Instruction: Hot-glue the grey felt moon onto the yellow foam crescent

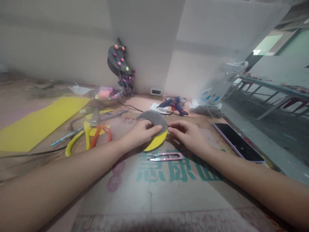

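A crescent moon shape (158, 138), partly covered in grey yarn and bare yellow at its lower end, is held just above the cardboard. My left hand (143, 130) grips it, thumb on its front face. At its right edge my right hand (184, 132) is closed in a pinch, fingertips against the rim; what lies between them is too small to make out. Just below the crescent lie pink thread snips (166, 157), blades pointing left. Left of my left hand rest scissors (90, 133) with yellow and orange handles.
Behind stand a blue glue gun (172, 105), a grey yarn bundle (207, 111) and a small digital display (156, 91). A decorated grey crescent (118, 61) leans on the wall. A phone (238, 141) lies right, a yellow sheet (45, 124) left. A cable (33, 155) runs at left.
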Tool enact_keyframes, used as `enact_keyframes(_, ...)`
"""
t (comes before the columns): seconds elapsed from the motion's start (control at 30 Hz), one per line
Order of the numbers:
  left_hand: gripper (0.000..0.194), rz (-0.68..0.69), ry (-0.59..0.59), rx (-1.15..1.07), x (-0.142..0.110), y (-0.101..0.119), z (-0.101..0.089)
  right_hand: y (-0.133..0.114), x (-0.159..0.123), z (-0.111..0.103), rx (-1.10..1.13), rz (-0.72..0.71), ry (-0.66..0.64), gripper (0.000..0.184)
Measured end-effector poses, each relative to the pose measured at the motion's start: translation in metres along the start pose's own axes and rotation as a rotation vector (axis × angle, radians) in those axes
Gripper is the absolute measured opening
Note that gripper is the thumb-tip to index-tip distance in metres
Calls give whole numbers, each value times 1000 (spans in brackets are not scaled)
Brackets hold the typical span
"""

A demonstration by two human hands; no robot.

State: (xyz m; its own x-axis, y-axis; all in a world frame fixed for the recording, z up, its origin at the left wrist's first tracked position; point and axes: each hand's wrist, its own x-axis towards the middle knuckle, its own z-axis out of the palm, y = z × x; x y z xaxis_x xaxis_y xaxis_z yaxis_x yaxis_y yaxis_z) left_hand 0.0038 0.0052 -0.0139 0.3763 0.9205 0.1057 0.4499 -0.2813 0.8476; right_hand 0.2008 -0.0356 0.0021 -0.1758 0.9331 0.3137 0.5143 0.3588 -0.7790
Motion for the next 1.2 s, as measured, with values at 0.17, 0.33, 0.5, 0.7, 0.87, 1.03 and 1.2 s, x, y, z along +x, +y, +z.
enact_keyframes(0.17,50,2,-10,6,-1,1,0,-3,1,-2,-181,-109,62,13)
enact_keyframes(0.33,50,7,-42,36,-2,1,0,-3,0,-2,-194,-96,68,14)
enact_keyframes(0.5,52,-3,-60,8,-2,0,0,-1,0,-1,-198,-69,66,16)
enact_keyframes(0.7,46,37,-112,-49,-4,3,-1,4,3,-1,-61,-69,-37,22)
enact_keyframes(0.87,42,99,-162,-26,-4,5,-1,2,1,-1,141,88,-121,26)
enact_keyframes(1.03,31,186,21,-127,-5,4,5,-1,-1,2,360,306,-50,32)
enact_keyframes(1.2,24,262,-49,-141,-12,8,6,-1,0,0,376,299,-25,32)
